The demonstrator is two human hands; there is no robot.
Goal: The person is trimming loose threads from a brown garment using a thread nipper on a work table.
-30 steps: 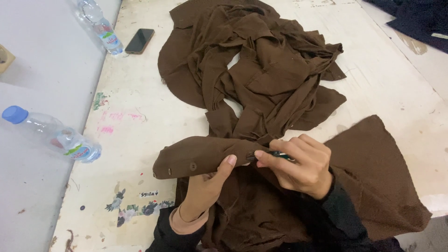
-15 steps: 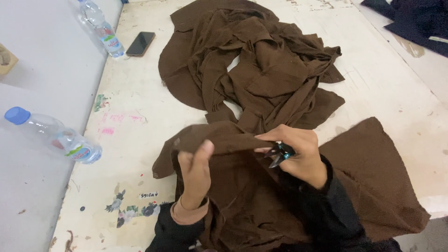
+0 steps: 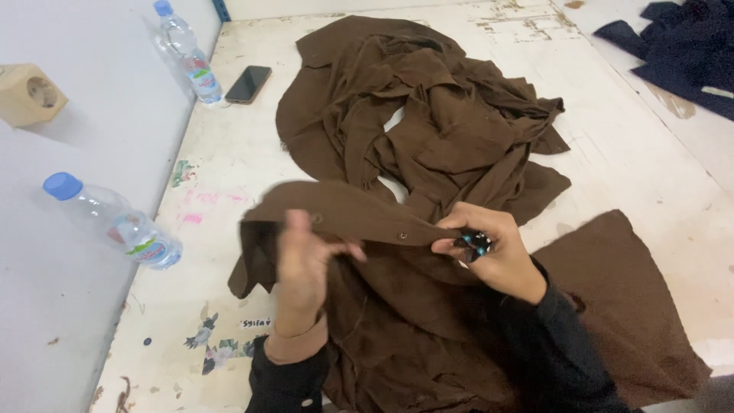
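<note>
While we hold the brown buttoned cloth strip point(image 3: 359, 218) taut above the worn white-painted desk point(image 3: 612, 153), its handling is plain enough: it looks soft, light and limp, sagging wherever nothing supports it. Our left hand point(image 3: 302, 264) has its grip closed on the strip's left end, thumb across the folded edge. Our right hand point(image 3: 489, 248) pinches the right end while its fingers are also wrapped around a small dark tool with teal spots point(image 3: 474, 243), possibly thread snips, though we cannot tell from this view. We judge the firm stitched band with its small buttons the best place to hold, since the loose fabric below would slip and bunch. The strip belongs to the dark brown garment point(image 3: 459, 336) lying before us, near the heaped brown garments point(image 3: 428, 122) farther back.
</note>
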